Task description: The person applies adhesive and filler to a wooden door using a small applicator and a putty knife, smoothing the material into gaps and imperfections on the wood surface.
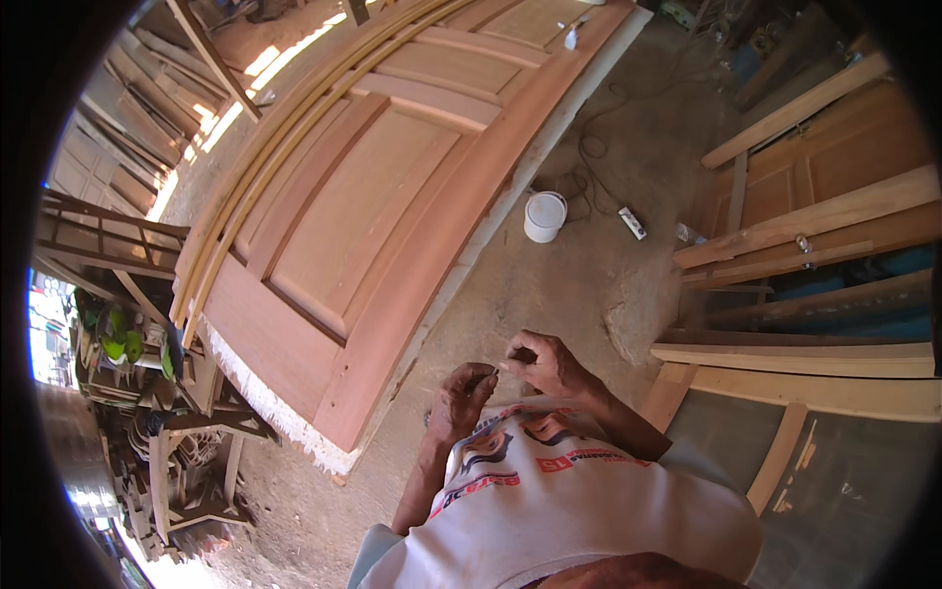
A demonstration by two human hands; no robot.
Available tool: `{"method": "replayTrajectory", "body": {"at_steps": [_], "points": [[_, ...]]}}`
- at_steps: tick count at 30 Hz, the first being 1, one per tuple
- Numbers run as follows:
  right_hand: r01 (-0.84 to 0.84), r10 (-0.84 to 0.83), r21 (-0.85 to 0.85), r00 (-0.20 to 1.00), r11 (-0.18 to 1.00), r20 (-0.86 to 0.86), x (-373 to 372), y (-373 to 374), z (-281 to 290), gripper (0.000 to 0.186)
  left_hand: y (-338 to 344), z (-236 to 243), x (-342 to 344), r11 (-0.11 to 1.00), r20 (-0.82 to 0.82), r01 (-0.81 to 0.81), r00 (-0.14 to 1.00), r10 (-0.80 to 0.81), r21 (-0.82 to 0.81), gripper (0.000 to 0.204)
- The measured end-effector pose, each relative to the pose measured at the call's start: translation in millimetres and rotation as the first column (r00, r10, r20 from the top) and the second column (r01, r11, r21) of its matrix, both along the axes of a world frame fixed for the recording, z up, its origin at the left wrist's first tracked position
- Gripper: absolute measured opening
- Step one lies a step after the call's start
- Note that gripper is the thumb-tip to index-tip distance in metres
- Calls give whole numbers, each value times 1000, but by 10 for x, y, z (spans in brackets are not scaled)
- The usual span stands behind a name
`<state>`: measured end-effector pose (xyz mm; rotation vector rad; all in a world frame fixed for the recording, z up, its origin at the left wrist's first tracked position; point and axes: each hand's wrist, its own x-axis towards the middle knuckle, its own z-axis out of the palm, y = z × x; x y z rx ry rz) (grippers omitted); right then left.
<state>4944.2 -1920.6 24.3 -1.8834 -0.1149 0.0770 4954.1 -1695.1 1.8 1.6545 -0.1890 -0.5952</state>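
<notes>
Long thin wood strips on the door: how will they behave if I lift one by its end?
The strips would probably sag and flex, being so slender for their length, though the lens may exaggerate their curve. Each is likely light for its length, given that thinness. They might slide over the door, since no clamp shows on them.
</notes>
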Motion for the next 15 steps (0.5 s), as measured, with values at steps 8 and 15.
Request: {"method": "replayTrajectory", "body": {"at_steps": [8,15], "points": [[251,-248,38,966,967,-70,183,-1683,164,14,-1365,46,439,990,11,138,990,-138,-13,18],[196,-190,70,978,978,-92,756,-2104,-185,15,-1961,-111,1267,974,91,187,976,-200,129,16]]}}
